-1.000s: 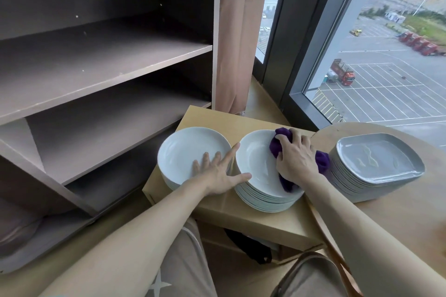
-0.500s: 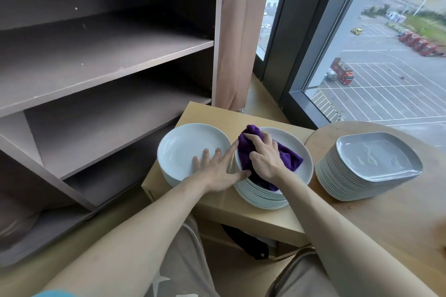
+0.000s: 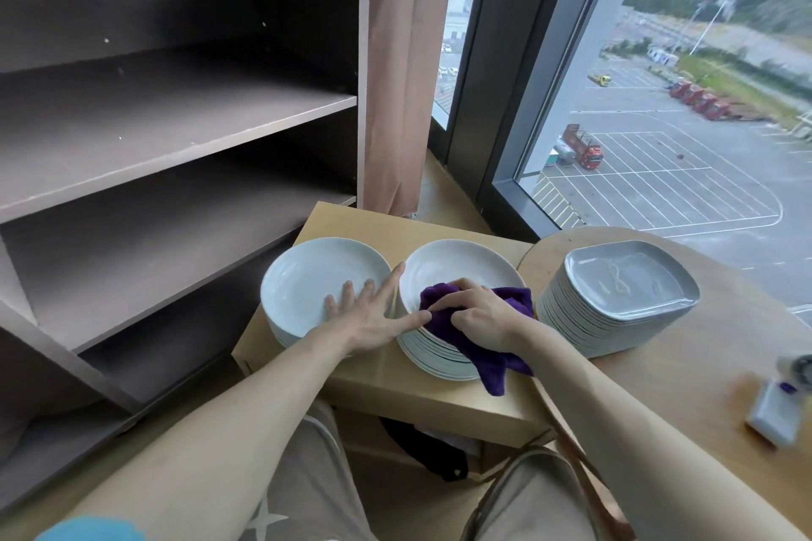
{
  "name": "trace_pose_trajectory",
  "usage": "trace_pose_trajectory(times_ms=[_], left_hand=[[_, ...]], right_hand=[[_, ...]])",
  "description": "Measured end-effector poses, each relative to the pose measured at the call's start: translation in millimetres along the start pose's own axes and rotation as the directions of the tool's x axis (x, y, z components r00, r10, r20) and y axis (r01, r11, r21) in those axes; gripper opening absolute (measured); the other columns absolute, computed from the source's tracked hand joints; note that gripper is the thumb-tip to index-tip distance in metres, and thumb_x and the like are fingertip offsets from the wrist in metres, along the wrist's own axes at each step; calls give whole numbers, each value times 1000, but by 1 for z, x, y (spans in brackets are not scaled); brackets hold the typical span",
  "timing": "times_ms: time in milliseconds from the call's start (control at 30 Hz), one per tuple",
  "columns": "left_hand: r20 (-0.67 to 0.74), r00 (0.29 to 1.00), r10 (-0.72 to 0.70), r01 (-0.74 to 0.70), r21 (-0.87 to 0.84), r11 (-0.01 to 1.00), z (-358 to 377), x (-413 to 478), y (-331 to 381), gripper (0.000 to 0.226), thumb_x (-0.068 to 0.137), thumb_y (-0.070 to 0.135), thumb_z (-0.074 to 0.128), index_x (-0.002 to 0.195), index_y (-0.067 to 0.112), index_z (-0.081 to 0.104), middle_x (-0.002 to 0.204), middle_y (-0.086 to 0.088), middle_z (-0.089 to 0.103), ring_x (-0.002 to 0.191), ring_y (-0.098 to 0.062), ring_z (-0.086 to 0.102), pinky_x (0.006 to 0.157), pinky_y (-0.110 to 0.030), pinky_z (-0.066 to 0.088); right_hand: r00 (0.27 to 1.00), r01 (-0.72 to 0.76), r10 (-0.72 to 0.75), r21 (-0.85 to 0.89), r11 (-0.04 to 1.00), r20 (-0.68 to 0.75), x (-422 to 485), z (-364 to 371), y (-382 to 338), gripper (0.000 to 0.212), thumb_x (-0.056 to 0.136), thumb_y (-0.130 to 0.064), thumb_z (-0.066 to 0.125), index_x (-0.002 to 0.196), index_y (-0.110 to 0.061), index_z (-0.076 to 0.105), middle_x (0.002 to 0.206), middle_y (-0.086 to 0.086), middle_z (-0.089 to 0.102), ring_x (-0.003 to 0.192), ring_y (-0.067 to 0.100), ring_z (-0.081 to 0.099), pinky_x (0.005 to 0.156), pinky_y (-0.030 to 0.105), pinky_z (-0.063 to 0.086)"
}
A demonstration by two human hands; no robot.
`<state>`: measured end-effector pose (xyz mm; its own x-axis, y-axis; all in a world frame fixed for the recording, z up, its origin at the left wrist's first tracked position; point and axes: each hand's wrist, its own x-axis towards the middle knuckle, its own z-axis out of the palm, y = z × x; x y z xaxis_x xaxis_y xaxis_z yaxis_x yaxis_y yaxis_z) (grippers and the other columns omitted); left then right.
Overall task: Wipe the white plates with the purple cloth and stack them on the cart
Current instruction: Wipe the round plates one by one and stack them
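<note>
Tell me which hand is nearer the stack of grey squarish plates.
Right. The right hand grips the purple cloth just beside the grey stack; the left hand rests flat farther away, on the left white plate.

Cloth (image 3: 492, 365) deep purple, plain. Left round plates (image 3: 316, 277) and middle round plates (image 3: 452, 264) white, faintly bluish, no pattern. Squarish plates (image 3: 628, 277) pale grey-blue, pale glossy streaks on top. Tabletop (image 3: 703, 387) and low box (image 3: 417, 391) light tan wood. Cart (image 3: 175, 114) dark grey-brown, its curtain (image 3: 395, 101) dull tan. Shorts (image 3: 307, 496) beige-grey with white star. Sleeve (image 3: 88, 529) light blue. Bag (image 3: 422, 448) black.
</note>
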<state>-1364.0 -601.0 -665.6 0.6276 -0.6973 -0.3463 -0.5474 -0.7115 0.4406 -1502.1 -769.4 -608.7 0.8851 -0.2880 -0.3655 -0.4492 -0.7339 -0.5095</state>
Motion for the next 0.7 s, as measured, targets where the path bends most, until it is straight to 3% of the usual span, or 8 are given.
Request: trace_pose_trajectory(times_ms=[200, 367, 467, 700], left_hand=[[26, 1000, -9, 9, 16, 1000, -2, -3, 2, 95, 66, 103, 26, 134, 71, -32, 170, -7, 2, 154, -39, -10, 117, -67, -4], [53, 999, -13, 12, 18, 1000, -5, -6, 4, 93, 72, 99, 29, 137, 68, -31, 170, -7, -1, 154, -38, -13, 118, -65, -5], [65, 998, -17, 16, 15, 1000, -6, -7, 5, 92, 73, 98, 28, 136, 69, -32, 171, -5, -2, 154, -37, -15, 119, -64, -6], [60, 998, -8, 6, 46, 999, -2, -1, 2, 94, 67, 101, 21, 134, 68, -35, 170, -7, -4, 154, -39, -15, 118, -65, -7]], right_hand=[[989, -80, 43, -271, 959, -141, -17, -3, 14, 43, 92, -28, 43, 125, -43, 66, 136, -5, 48, 119, 25, 42, 97, 42, 30], [930, -248, 77, -459, 853, -359, -7, 1, 25, 33, 93, -29, 45, 117, -31, 68, 133, 2, 49, 123, 30, 41, 102, 47, 31], [896, -322, 97, -483, 815, -433, 5, -3, 34, 29, 92, -28, 48, 113, -29, 67, 133, 3, 50, 120, 32, 42, 99, 48, 32], [887, -238, 31, -397, 887, -462, 45, -6, 43, 34, 92, -24, 48, 124, -29, 55, 140, 5, 42, 128, 34, 34, 109, 52, 27]])
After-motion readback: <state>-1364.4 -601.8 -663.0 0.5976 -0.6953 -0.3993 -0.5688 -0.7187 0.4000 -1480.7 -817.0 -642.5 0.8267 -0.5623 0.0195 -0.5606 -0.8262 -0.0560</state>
